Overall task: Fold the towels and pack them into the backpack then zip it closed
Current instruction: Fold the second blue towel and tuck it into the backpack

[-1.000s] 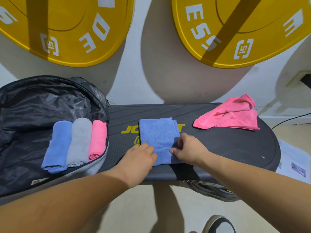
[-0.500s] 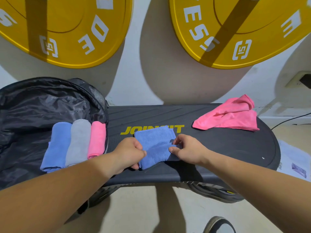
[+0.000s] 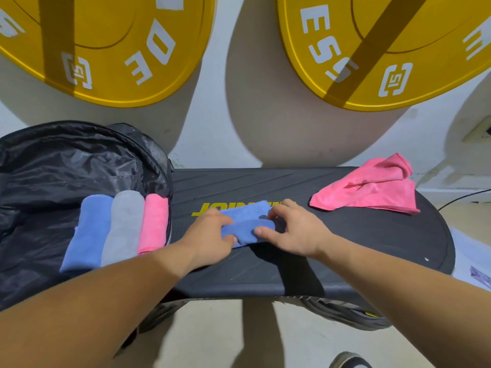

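Note:
A blue towel (image 3: 247, 221) lies on the black step platform (image 3: 345, 248), its near half rolled into a tube. My left hand (image 3: 210, 232) grips the roll's left end and my right hand (image 3: 292, 229) pinches its right end. The open black backpack (image 3: 66, 168) lies at the left. Inside it sit three rolled towels side by side: blue (image 3: 89, 229), grey (image 3: 123, 227) and pink (image 3: 154, 223). A loose pink towel (image 3: 369, 187) lies crumpled at the platform's far right.
Two yellow weight plates (image 3: 106, 49) (image 3: 385, 49) lean on the white wall behind. A cable (image 3: 462, 197) and papers (image 3: 475, 264) lie on the floor at the right. A shoe (image 3: 348, 361) shows at the bottom edge.
The blue towel lay flat a second ago. Both hands have rolled its near edge away from me, so the visible flat part has shrunk.

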A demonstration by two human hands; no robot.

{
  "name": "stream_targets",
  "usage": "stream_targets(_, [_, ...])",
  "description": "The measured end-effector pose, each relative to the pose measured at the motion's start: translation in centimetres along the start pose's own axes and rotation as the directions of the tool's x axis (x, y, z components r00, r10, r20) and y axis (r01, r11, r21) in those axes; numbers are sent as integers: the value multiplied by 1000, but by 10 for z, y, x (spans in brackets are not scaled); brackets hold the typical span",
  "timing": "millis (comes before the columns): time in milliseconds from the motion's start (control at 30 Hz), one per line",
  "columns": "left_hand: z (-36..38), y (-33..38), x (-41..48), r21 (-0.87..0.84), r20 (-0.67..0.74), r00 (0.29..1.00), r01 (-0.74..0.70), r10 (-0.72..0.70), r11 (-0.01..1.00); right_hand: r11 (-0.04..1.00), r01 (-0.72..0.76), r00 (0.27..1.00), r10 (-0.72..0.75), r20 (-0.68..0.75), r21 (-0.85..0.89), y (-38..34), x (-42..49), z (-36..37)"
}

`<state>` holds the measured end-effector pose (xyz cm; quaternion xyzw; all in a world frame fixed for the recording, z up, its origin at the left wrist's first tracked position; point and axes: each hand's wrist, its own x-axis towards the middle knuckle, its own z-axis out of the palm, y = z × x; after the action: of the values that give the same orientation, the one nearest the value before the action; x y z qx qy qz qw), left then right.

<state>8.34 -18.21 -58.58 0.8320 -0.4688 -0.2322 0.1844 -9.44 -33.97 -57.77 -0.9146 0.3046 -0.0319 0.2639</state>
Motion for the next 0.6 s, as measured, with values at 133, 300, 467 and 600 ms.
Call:
stream_targets(133, [-6,9,6,-339,10,975,211,-221,917,978,-108,992,94,85,180,7,12,-7])
stream_targets(300, [-8,4,6,-335,28,959,276,-283,901,884,-375,925,337,177,279,-2,16,-9])
stream_targets(467, [-11,12,-8,211,-88,952,-269,292,940,872,-447,887,403,228,198,-11,17,-8])
stream_targets(600, [-3,29,-16,434,97,969,-247,228,866,871,-471,876,444,188,139,-13,16,-9])
